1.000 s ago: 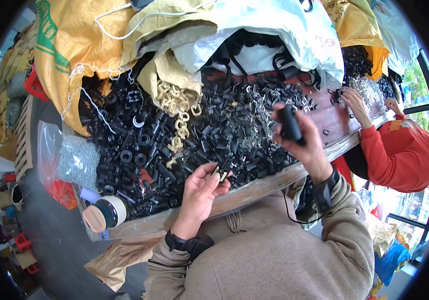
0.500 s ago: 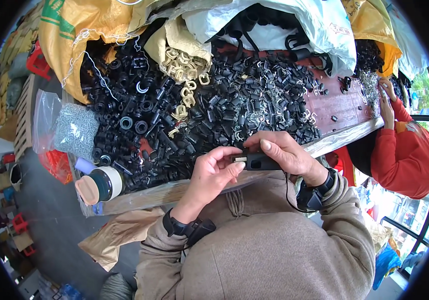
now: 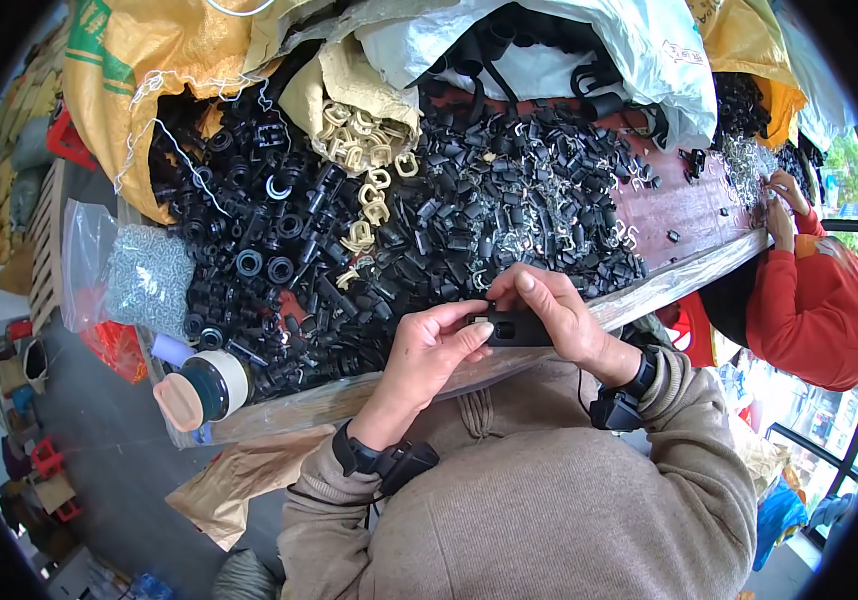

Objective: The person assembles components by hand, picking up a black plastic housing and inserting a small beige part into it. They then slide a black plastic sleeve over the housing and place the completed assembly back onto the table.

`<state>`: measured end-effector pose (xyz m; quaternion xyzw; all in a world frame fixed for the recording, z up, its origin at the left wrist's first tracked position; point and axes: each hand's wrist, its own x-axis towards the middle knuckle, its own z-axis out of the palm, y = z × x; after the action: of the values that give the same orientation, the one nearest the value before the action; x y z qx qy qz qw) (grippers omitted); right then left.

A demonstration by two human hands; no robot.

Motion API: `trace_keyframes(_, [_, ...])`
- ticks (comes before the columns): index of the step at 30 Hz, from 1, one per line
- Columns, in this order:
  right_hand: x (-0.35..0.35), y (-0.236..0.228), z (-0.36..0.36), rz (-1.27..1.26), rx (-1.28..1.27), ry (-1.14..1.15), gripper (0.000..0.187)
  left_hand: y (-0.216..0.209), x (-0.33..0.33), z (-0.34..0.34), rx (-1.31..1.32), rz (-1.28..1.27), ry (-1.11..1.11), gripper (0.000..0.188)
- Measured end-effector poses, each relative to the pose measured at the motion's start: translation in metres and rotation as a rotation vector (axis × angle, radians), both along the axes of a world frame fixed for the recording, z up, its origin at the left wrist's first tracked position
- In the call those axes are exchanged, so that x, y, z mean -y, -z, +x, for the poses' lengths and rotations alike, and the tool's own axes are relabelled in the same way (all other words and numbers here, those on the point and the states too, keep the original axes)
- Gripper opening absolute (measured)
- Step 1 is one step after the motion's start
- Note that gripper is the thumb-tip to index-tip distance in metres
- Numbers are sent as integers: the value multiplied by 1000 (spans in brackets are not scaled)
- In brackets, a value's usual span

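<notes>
Between both hands, in front of my body, is a small black plastic part (image 3: 527, 330) with a square opening in it. My left hand (image 3: 419, 362) pinches its left end with thumb and fingers. My right hand (image 3: 571, 328) grips the other end from above, thumb raised and index finger bent over the top. A pale bit shows at the left thumb tip; its kind is too small to tell. Just beyond the hands lies a heap of small black plastic pieces (image 3: 449, 240) mixed with metal clips (image 3: 514, 240).
Beige rings (image 3: 374, 205) spill from a sack (image 3: 314, 100). Black round fittings (image 3: 249, 262) lie to the left, near a bag of screws (image 3: 147, 280) and a jar with a pinkish lid (image 3: 179, 402). A wooden edge (image 3: 279, 418) borders the table. A person in red (image 3: 809, 310) works at right.
My right hand has shifted slightly left along the black part, and less of the pale bit at its left end shows. The whole view has moved a little.
</notes>
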<state>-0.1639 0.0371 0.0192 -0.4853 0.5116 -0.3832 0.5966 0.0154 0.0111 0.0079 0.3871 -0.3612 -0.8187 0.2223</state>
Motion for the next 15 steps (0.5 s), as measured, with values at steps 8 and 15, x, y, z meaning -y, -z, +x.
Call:
trace_keyframes(8, [8,-2,-2,-396,50,-259,73,2,0,-3,-134,130,-95,38])
trace_keyframes(15, [3,2,-7,-444,145,-326,73,-1,-7,-10,-206,161,-111,53])
